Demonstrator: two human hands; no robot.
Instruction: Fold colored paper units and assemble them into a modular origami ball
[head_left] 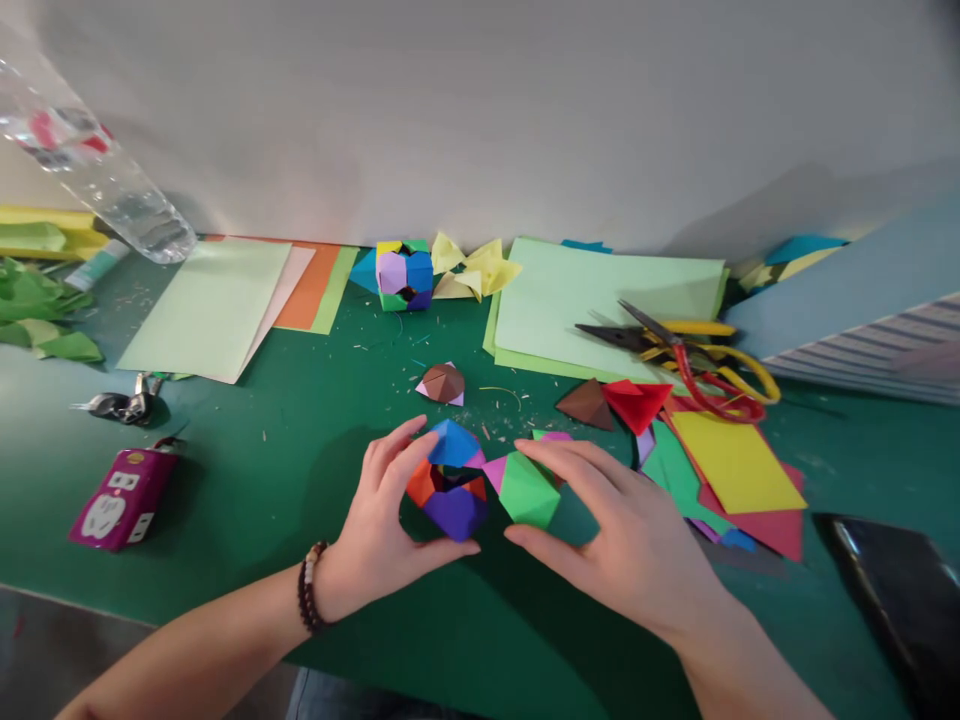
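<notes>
My left hand (386, 515), with a beaded bracelet at the wrist, is closed around a folded paper piece (457, 512) of blue, orange and purple units, with a dark hollow in its middle. Thumb and fingers of my right hand (611, 515) grip a green and pink folded paper unit (531, 492). Its pink tip touches or nearly touches the left piece's edge; I cannot tell which. Just beyond them lies a brown and pink folded unit (442, 384). Brown (586, 404) and red (637, 403) folded units rest beyond my right hand.
At the back stand a multicoloured paper ball (405, 275) and yellow folded pieces (476, 270). Scissors (705, 370) and pliers lie on pale green sheets (600, 300). Coloured squares (739, 460) and a phone (896, 590) are right; a bottle (97, 160), keys (124, 402) and purple box (124, 500) left.
</notes>
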